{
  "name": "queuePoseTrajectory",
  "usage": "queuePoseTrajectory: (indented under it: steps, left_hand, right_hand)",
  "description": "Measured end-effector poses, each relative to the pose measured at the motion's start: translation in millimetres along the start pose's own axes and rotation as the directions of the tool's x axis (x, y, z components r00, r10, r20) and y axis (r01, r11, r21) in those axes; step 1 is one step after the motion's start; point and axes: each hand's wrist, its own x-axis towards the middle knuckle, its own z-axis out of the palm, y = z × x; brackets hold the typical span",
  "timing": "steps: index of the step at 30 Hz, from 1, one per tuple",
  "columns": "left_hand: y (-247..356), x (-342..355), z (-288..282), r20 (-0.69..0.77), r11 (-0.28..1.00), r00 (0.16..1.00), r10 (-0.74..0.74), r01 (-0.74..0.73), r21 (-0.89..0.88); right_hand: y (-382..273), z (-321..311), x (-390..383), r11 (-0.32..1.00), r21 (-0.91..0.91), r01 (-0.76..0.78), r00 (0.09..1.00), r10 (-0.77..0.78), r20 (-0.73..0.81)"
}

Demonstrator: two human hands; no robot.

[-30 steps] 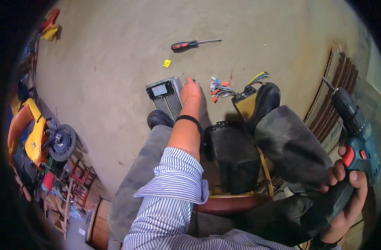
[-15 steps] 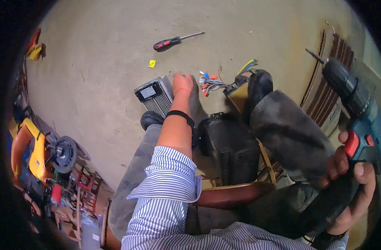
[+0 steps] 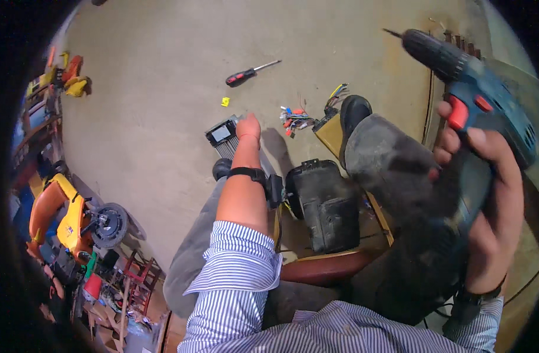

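Observation:
In my right hand [image 3: 490,170] is a teal and black cordless drill [image 3: 493,106], raised at the right. My fingers wrap its handle close to the red trigger, and its bit points up and left. My left hand [image 3: 249,126] reaches down to the floor, its fingers closed at the far right edge of a finned grey metal box [image 3: 222,134] with a pale label. My forearm hides part of that box. Between my legs stands a scuffed black plastic case [image 3: 325,206]. By my right shoe, a tan box [image 3: 330,135] has a bundle of coloured wires with connectors [image 3: 296,119] beside it.
A black and red screwdriver [image 3: 243,77] and a small yellow tag [image 3: 225,102] lie on the floor ahead. To the left are a yellow-orange machine part with a black wheel [image 3: 109,225] and a red metal frame [image 3: 141,281]. Slatted brown panels [image 3: 437,88] lean at the right.
The drill has come up and to the left with my right hand, its bit now higher. My left hand stays at the finned box. The whole view has shifted slightly.

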Motion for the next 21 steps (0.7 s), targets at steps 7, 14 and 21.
queuePoseTrajectory:
  steps: [7,14,21]
  left_hand:
    - [74,-108,-113,0.204,0.578,0.972,0.118,0.099,-0.810]
    - [79,-304,-238,0.078,0.296,0.763,0.641,-0.152,-0.943]
    - [7,-402,-262,0.111,0.070,0.622,0.775,0.091,-0.993]
  right_hand:
    - [23,-28,-26,0.996,-0.088,0.019,0.971,0.003,0.238]
    - [69,-59,-39,0.975,-0.196,0.102,0.910,-0.012,0.415]
    - [76,-48,-106,0.883,0.045,0.467,0.715,-0.407,0.569]
